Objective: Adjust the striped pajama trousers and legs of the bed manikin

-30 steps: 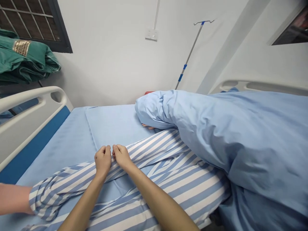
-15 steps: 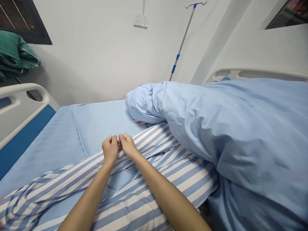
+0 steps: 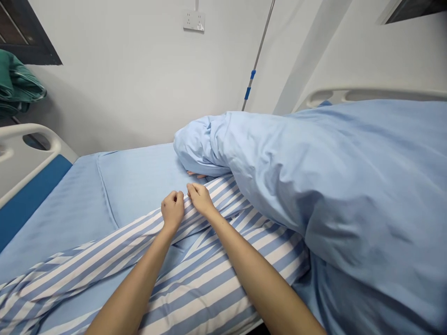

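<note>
My left hand and my right hand each pinch an edge of a blue-and-white striped hospital garment, with a small gap between them. The garment lies spread over a bed, and one long part stretches toward the lower left. To the right, a bulky pale blue blanket covers a lying form. Just beyond my right hand, a person's fingers or toes poke out from under the blanket; I cannot tell which.
A blue bed sheet covers the mattress. White bed rails stand at the left and far right. Behind are a drip pole, a wall socket and folded green cloth.
My hands have moved slightly apart and farther along the striped garment. Another person's hand, holding its bunched end at the left, has left view. The whole view has shifted as my head moved.
</note>
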Demonstrator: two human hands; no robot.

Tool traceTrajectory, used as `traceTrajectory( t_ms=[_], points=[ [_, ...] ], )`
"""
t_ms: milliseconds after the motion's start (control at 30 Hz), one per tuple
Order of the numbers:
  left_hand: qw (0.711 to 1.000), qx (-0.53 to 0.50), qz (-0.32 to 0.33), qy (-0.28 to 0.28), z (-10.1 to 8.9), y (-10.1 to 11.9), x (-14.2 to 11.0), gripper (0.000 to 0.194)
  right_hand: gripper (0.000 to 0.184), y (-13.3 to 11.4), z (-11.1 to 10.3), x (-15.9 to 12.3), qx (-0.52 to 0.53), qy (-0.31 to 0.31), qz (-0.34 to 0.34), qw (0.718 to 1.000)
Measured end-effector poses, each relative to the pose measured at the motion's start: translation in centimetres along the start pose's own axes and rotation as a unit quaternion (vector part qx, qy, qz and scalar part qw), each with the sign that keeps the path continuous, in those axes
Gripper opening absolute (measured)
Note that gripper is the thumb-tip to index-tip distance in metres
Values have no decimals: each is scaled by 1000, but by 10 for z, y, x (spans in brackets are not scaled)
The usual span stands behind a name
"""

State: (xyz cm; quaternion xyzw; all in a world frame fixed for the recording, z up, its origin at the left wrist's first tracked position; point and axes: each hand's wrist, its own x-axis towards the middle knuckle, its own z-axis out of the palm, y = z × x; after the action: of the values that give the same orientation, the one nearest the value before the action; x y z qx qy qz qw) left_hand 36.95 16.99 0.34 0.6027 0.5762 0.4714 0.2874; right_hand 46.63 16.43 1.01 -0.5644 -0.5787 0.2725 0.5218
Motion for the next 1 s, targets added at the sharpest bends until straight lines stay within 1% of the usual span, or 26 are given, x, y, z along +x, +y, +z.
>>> traceTrajectory(
  t_ms=[100, 167, 233, 300, 333, 367, 400, 467, 533, 600, 700, 800, 867, 933, 1000],
  points=[
    [999, -51, 6, 3, 10, 8, 4, 33, 39, 5, -6, 1, -11, 4, 11, 1000],
    [999, -47, 17, 8, 18, 13, 6, 32, 38, 2, -10, 5, -56, 1, 29, 998],
    [999, 25, 14, 20, 26, 14, 6, 31, 36, -3, -18, 11, -128, -27, 22, 991],
    [992, 125, -4, 31, 32, 12, 4, 29, 34, -5, -28, 20, -179, -53, -18, 982],
    [986, 165, -10, 30, 34, 11, 2, 28, 34, -3, -34, 23, -185, -48, -38, 981],
    [981, 193, -13, 25, 36, 10, 1, 27, 35, 0, -38, 27, -180, -30, -49, 982],
    [977, 210, -13, 19, 38, 9, 0, 27, 36, 5, -41, 29, -171, -5, -48, 984],
    [974, 225, -9, 13, 39, 8, 0, 27, 38, 17, -44, 32, -163, 39, -25, 986],
    [974, 228, -11, 15, 39, 8, 0, 27, 39, 27, -42, 32, -168, 59, -12, 984],
    [975, 220, -12, 15, 39, 9, 0, 27, 40, 32, -39, 31, -172, 63, -16, 983],
    [988, 155, -7, 3, 35, 9, 2, 29, 41, 31, -37, 30, -169, 64, -19, 983],
    [997, 69, 3, -19, 22, 4, 3, 32, 39, 28, -37, 29, -187, 68, -17, 980],
    [999, 52, 0, -15, 3, -2, 1, 32, 38, 28, -36, 28, -204, 69, -16, 976],
    [999, 53, -10, 4, -30, -11, -6, 32, 39, 28, -35, 28, -222, 67, -16, 973],
    [998, 53, -21, 27, -77, -24, -18, 33, 39, 28, -33, 27, -248, 62, -13, 967]
  ],
)
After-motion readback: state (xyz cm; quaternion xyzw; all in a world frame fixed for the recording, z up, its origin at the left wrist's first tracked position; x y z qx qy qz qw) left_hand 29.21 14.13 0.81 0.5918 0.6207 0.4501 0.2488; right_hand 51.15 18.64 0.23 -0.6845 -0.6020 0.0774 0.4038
